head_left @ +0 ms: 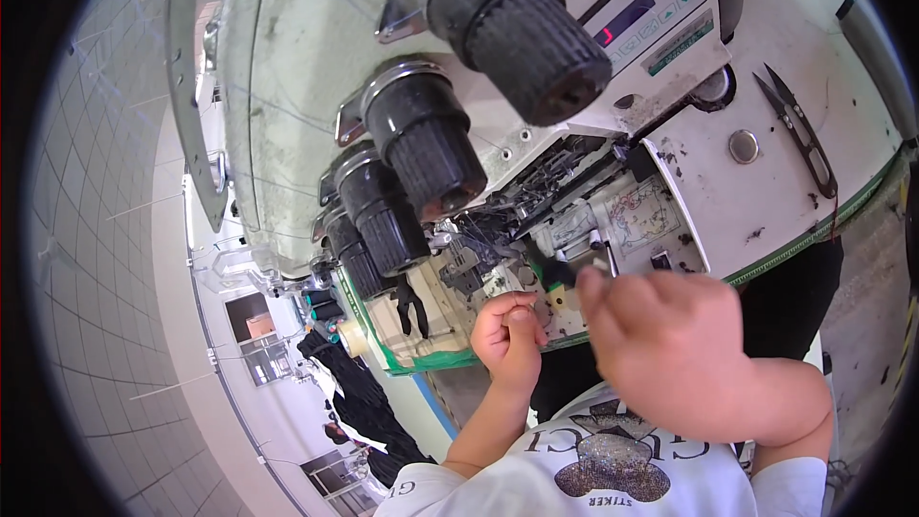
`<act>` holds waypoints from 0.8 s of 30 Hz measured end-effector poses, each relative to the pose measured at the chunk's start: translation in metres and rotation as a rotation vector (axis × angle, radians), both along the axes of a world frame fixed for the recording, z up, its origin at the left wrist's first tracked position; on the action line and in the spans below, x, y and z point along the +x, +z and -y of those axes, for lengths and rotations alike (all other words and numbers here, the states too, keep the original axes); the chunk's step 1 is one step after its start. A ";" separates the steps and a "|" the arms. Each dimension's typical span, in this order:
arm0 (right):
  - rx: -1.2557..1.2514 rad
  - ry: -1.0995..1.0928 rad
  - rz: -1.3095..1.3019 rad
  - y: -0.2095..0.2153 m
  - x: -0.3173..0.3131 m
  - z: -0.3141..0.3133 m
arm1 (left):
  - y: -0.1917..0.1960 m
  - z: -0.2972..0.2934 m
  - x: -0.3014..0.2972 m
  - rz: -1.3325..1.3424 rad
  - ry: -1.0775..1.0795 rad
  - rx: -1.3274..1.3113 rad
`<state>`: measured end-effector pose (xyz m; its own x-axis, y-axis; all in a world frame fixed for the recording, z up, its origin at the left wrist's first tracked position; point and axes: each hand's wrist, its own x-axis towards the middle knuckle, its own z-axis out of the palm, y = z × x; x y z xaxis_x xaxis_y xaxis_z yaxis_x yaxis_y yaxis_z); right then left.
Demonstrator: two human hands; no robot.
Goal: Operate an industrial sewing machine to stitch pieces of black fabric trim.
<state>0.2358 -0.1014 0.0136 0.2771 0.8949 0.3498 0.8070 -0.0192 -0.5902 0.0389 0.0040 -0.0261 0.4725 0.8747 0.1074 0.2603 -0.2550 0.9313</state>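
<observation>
In front of me stands a white overlock sewing machine (pixel 287 67) with its front opened, so the dark metal parts (pixel 479 244) inside show. My right hand (pixel 670 335) is closed in a pinch, fingertips toward the opened part. From them a dark, brush-like tool (pixel 549 266) reaches in among the metal parts; its outline is blurred. My left hand (pixel 509 333) is curled into a loose fist beside the machine's front edge, thumb against the fingers. Whatever it may hold is hidden inside the fingers.
Several black ribbed tension knobs (pixel 517 38) jut out above my hands. On the white table at the right lie thread snips (pixel 802 129) and a small round metal piece (pixel 744 146). Black tweezers-like prongs (pixel 412 311) are at the left. Dark lint lies scattered on the table.
</observation>
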 end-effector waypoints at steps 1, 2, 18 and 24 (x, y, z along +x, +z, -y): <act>0.031 -0.099 -0.045 0.003 0.005 -0.001 | 0.000 -0.001 -0.002 0.008 -0.006 -0.024; 0.025 -0.151 -0.035 0.000 0.009 -0.007 | 0.000 -0.002 -0.004 0.015 -0.011 -0.049; -0.006 -0.032 -0.011 0.010 0.005 -0.009 | -0.021 -0.009 -0.017 -0.011 0.037 0.227; 0.006 -0.025 -0.035 -0.011 -0.003 -0.016 | -0.017 -0.007 -0.009 -0.090 -0.030 0.323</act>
<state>0.2324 -0.0849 0.0025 0.3112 0.8855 0.3450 0.7855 -0.0354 -0.6178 0.0298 0.0112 -0.0433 0.5176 0.7877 0.3340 0.3256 -0.5423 0.7745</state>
